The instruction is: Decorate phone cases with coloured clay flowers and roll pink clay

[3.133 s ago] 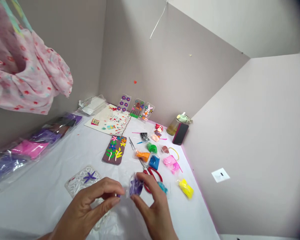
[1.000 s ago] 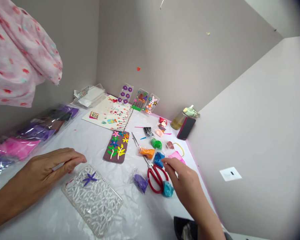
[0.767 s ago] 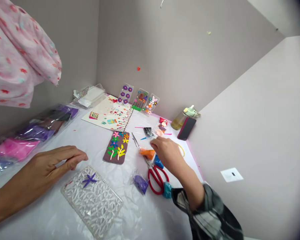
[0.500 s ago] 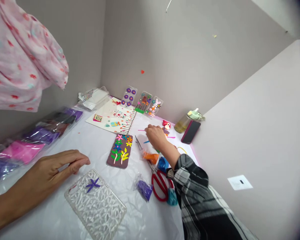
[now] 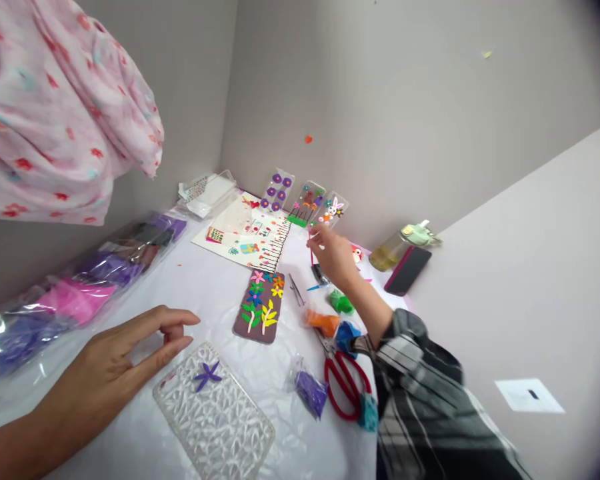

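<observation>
My left hand (image 5: pixel 123 353) hovers at the left with thumb and forefinger apart and nothing between them. Close to it lies a clear textured phone case (image 5: pixel 225 427), with a purple clay flower (image 5: pixel 208 377) on its upper part. Further back, my right hand (image 5: pixel 333 253) pinches a thin pink stick-like tool (image 5: pixel 311 255), held roughly upright. Beneath that hand are a blue tool (image 5: pixel 317 287), tweezers (image 5: pixel 297 291) and a packet of green clay (image 5: pixel 341 302). A brown phone case (image 5: pixel 243 327) decorated with clay flowers and leaves rests in the middle.
Red-handled scissors (image 5: pixel 344 387) lie among bags of orange (image 5: pixel 323 323), blue (image 5: pixel 347 337) and purple clay (image 5: pixel 311 393). Clay packets (image 5: pixel 80 300) line the left edge. Decorated cases (image 5: pixel 277 191) lean on the wall. A bottle (image 5: pixel 387 255) and a phone (image 5: pixel 408 271) stand at right.
My right hand has lifted the pink tool from the table, turning it from lying flat to upright. The left thumb and forefinger have spread apart. The view has shifted, moving things rightward.
</observation>
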Tool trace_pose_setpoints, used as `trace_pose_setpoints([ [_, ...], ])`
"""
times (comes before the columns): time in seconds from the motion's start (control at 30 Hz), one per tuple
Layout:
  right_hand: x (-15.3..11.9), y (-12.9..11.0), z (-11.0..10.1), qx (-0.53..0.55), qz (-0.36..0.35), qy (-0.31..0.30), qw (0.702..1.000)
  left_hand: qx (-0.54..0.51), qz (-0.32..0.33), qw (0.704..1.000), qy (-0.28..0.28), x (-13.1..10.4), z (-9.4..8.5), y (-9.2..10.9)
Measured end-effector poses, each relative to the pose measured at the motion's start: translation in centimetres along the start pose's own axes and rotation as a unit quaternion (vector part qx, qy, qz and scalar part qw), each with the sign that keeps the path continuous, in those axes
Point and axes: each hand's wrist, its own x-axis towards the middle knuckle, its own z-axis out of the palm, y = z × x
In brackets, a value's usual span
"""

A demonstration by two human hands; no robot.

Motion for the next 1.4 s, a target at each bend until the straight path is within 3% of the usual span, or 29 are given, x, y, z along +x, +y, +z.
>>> trace_pose_setpoints([
  [0.1,-3.3,-2.5,-3.3,0.128,-0.016,0.033,0.991,-0.013,0.006,1.000,-0.011,-0.5,0.2,-0.1],
  [0.13,-4.9,-3.6,-4.0,0.283,-0.021,0.053,0.958,-0.018,0.013,1.000,-0.013,-0.6,0.2,-0.1],
  [0.2,-8.6,-5.9,-4.5,0.517,-0.002,0.028,0.855,-0.026,0.032,0.999,-0.023,-0.8,0.1,0.2],
  [0.3,-13.6,-9.2,-2.7,0.700,0.053,-0.059,0.710,-0.034,0.067,0.996,-0.038,-1.1,0.2,0.7],
  [0.37,-15.9,-10.9,-0.7,0.748,0.071,-0.101,0.652,-0.031,0.087,0.994,-0.052,-1.5,0.6,0.8],
  [0.43,-17.1,-12.1,1.2,0.764,0.103,-0.096,0.630,-0.021,0.095,0.993,-0.073,-1.8,1.1,0.7],
  [0.5,-17.5,-12.7,2.5,0.749,0.123,-0.061,0.648,-0.015,0.092,0.992,-0.089,-2.1,1.7,0.5],
  [0.7,-17.5,-13.3,3.7,0.626,0.090,-0.039,0.774,-0.022,0.081,0.992,-0.092,-2.2,2.8,0.6],
  [0.9,-17.8,-13.7,4.7,0.551,0.028,-0.022,0.834,-0.033,0.086,0.993,-0.076,-2.1,3.0,0.5],
  [1.1,-17.9,-13.8,5.2,0.500,-0.014,-0.024,0.865,-0.036,0.083,0.993,-0.079,-2.3,2.9,0.8],
  [1.4,-18.1,-13.8,5.4,0.461,-0.046,-0.017,0.886,-0.043,0.085,0.993,-0.076,-2.1,3.1,0.7],
])
